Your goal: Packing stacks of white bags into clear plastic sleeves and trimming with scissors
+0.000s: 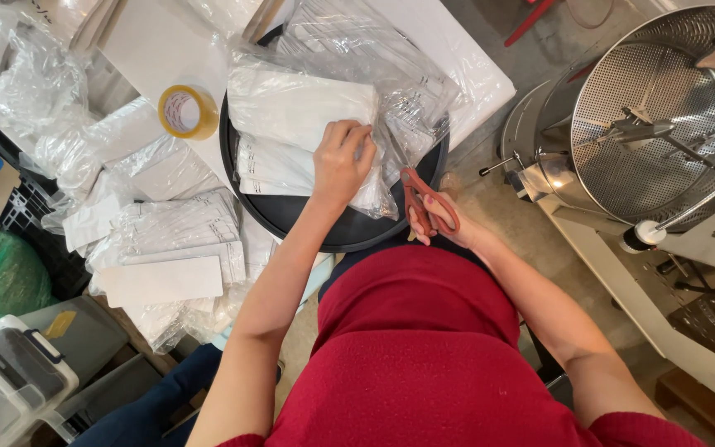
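2 hands (343,161) (440,219): plastic packet (299,112), scissors (425,203)

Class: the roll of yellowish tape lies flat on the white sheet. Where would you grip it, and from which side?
Grip the roll of tape from above, one finger in the open core and thumb on the outer rim: it lies flat, hole upward, free of the plastic bags.

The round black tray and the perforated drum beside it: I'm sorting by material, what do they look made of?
The round black tray looks like smooth plastic or coated metal, given its dull sheen; which one is unclear. The perforated drum appears to be bare steel: silvery, reflective, evenly punched holes.
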